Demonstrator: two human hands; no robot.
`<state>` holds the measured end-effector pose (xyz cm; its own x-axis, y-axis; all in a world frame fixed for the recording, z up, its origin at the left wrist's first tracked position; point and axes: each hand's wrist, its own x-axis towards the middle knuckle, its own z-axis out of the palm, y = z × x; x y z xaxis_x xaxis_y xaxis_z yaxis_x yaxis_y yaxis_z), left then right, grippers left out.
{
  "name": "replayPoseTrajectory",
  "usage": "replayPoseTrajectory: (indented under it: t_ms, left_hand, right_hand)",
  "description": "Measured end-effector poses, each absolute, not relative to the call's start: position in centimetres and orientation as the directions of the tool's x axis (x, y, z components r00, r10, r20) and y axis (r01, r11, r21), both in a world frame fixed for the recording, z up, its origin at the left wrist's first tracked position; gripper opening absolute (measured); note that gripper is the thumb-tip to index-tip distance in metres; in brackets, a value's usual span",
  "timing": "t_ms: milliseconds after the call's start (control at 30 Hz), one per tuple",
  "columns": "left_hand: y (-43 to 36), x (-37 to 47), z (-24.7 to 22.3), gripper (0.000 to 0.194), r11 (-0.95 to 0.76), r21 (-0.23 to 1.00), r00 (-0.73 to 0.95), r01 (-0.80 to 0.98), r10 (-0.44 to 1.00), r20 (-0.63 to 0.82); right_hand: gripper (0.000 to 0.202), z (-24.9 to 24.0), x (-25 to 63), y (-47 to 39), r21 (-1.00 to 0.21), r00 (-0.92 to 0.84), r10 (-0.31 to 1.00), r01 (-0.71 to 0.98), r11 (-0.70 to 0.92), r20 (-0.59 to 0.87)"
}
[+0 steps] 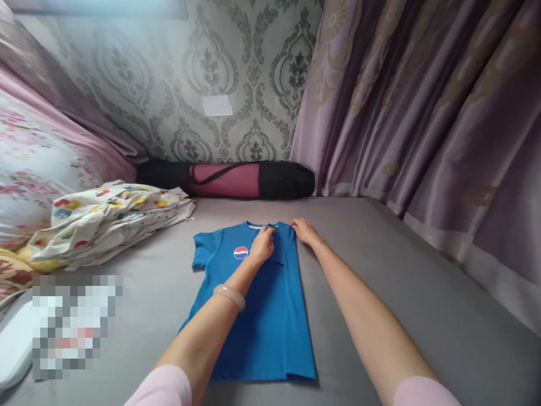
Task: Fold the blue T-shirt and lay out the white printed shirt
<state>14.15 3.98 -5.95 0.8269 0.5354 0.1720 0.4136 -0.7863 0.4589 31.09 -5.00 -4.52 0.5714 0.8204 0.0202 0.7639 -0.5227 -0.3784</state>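
Note:
A blue T-shirt (262,316) lies flat on the grey sheet, its collar away from me. Its right side is folded inward over the front, sleeve included, while the left sleeve still sticks out. A round red, white and blue logo shows on the chest. My left hand (264,242) is closed on the fabric near the collar and covers part of the print. At the folded shoulder edge, my right hand (304,230) pinches the shirt with its fingertips. A pale bangle (229,296) circles my left wrist.
Along the wall lies a long black and maroon bag (228,180). A crumpled patterned cloth (114,220) rests at the left beside a floral pillow (34,163). Purple curtains (406,101) hang at the right. A white object (17,344) and a blurred patch sit at lower left.

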Motion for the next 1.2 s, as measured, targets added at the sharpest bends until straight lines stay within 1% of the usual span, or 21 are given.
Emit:
replayPoseTrajectory:
  t_ms: [133, 267, 400, 467, 567, 600, 667, 700, 767, 800, 867, 933, 1067, 1200]
  left_hand:
    - [3.1, 13.7, -5.9, 0.039, -0.774, 0.366, 0.796, 0.516, 0.592, 0.129]
    - [2.8, 13.6, -5.4, 0.031, -0.783, 0.275, 0.798, 0.559, 0.597, 0.08]
    - [1.8, 12.6, -3.7, 0.025, -0.792, 0.21, 0.79, 0.574, 0.603, 0.113]
    - [0.3, 11.5, -2.7, 0.023, -0.845, 0.167, 0.836, 0.509, 0.531, 0.14]
    - [-3.4, 9.4, -1.7, 0.025, -0.954, 0.102, 0.95, 0.282, 0.292, 0.106]
    - [-4.9, 8.7, -1.7, 0.026, -0.972, 0.101, 0.972, 0.211, 0.219, 0.084]
    - [-7.6, 7.2, -2.1, 0.028, -0.983, 0.131, 0.989, 0.13, 0.139, 0.059]
    - [-8.8, 6.6, -2.5, 0.033, -0.983, 0.148, 0.99, 0.114, 0.124, 0.062]
    - [-10.5, 5.4, -3.6, 0.048, -0.978, 0.177, 0.989, 0.106, 0.122, 0.079]
    - [-11.1, 5.0, -4.2, 0.056, -0.976, 0.19, 0.989, 0.105, 0.123, 0.086]
    - [-11.9, 4.2, -5.3, 0.065, -0.97, 0.218, 0.988, 0.105, 0.126, 0.086]
    - [-12.2, 3.6, -6.0, 0.068, -0.965, 0.242, 0.989, 0.099, 0.121, 0.081]
    - [-12.2, 3.0, -6.3, 0.071, -0.964, 0.257, 0.994, 0.065, 0.085, 0.069]
    - [-12.2, 2.8, -5.8, 0.074, -0.96, 0.275, 0.997, 0.047, 0.063, 0.05]
  right_hand:
    - [0.019, -5.0, 30.9, -4.9, -0.366, 0.608, 0.794, 0.746, -0.557, 0.031]
    - [0.022, -5.6, 30.7, -5.1, -0.365, 0.641, 0.765, 0.728, -0.58, 0.061]
    - [0.027, -5.3, 31.2, -5.2, -0.375, 0.633, 0.772, 0.73, -0.571, 0.058]
    - [0.032, -4.8, 31.3, -5.3, -0.376, 0.628, 0.776, 0.734, -0.566, 0.06]
    - [0.041, -4.3, 30.2, -5.3, -0.363, 0.622, 0.777, 0.748, -0.556, 0.092]
    - [0.043, -4.3, 29.5, -5.3, -0.357, 0.608, 0.787, 0.761, -0.541, 0.103]
    - [0.044, -4.7, 27.5, -5.1, -0.347, 0.555, 0.824, 0.799, -0.492, 0.11]
    - [0.045, -5.0, 26.5, -5.0, -0.342, 0.525, 0.844, 0.816, -0.465, 0.106]
    - [0.049, -5.8, 24.8, -4.8, -0.331, 0.484, 0.871, 0.838, -0.434, 0.084]
    - [0.053, -6.3, 24.2, -4.7, -0.325, 0.476, 0.877, 0.842, -0.431, 0.07]
    - [0.062, -7.0, 23.7, -4.5, -0.316, 0.479, 0.877, 0.84, -0.442, 0.047]
    - [0.068, -7.5, 23.8, -4.3, -0.287, 0.489, 0.872, 0.84, -0.46, 0.033]
    - [0.072, -7.8, 24.7, -3.9, -0.189, 0.473, 0.88, 0.868, -0.459, 0.034]
    - [0.073, -8.0, 25.0, -4.0, -0.176, 0.446, 0.893, 0.885, -0.43, 0.062]
